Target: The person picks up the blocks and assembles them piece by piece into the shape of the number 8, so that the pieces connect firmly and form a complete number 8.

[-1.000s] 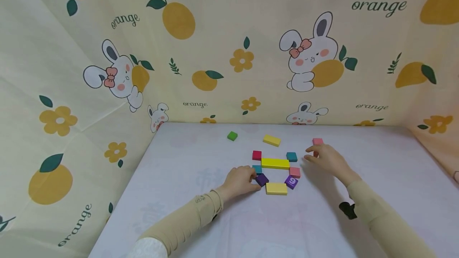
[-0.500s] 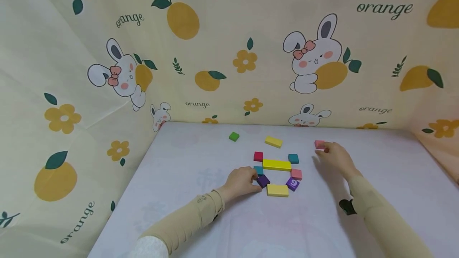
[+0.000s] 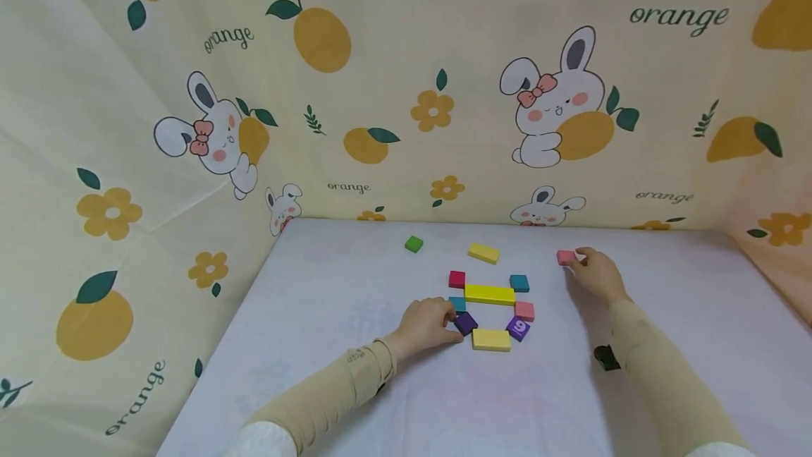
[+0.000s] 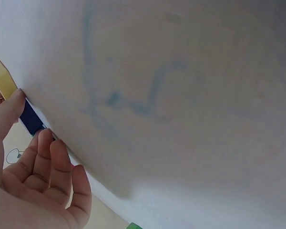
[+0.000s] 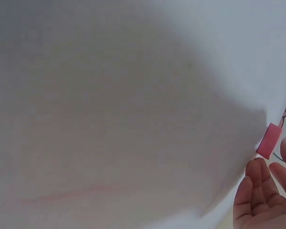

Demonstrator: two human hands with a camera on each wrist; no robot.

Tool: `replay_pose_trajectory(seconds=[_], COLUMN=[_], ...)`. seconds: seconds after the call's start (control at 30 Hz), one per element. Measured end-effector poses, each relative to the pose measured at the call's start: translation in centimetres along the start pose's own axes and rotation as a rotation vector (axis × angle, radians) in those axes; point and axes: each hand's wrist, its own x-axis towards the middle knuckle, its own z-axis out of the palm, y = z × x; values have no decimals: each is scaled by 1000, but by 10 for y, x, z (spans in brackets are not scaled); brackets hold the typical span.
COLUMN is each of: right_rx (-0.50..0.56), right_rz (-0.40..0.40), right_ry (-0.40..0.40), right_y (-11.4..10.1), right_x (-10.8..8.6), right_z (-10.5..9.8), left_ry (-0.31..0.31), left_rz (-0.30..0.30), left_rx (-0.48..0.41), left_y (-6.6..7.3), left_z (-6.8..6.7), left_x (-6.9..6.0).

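My left hand (image 3: pixel 426 326) pinches a dark purple block (image 3: pixel 466 324) between thumb and fingers, at the left side of a ring of blocks. In the left wrist view the thumb lies at one end of this dark block (image 4: pixel 31 117) and the fingertips at the other. My right hand (image 3: pixel 599 275) is at the far right, its thumb and forefinger about the right end of a pink block (image 3: pixel 566 257). In the right wrist view the pink block (image 5: pixel 269 141) shows close to the fingertips; the contact is partly hidden.
The ring holds a long yellow block (image 3: pixel 490 294), a teal block (image 3: pixel 457 304), a second pink block (image 3: pixel 524 311), a numbered purple block (image 3: pixel 518 328) and a pale yellow block (image 3: pixel 491 340). Red (image 3: pixel 457 279) and teal (image 3: pixel 519 283) blocks stand above. Behind lie green (image 3: pixel 414 244) and yellow (image 3: pixel 484 253) blocks.
My right hand has shifted slightly right and back to the pink block's right end, so more of that block shows. The left hand stays at the dark purple block.
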Motion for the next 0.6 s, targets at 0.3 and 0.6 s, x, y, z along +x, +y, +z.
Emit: replay_pose_trajectory(seconds=[0.3, 0.6], right_rx=[-14, 8], right_rz=[9, 83], right_ry=[20, -26], right_y=[4, 3], right_x=[7, 9], right_z=[2, 2], left_ry=[-4, -5], left_rz=[2, -2], left_rx=[13, 26], left_y=[0, 0], left_z=[-2, -1], left_x=[0, -1])
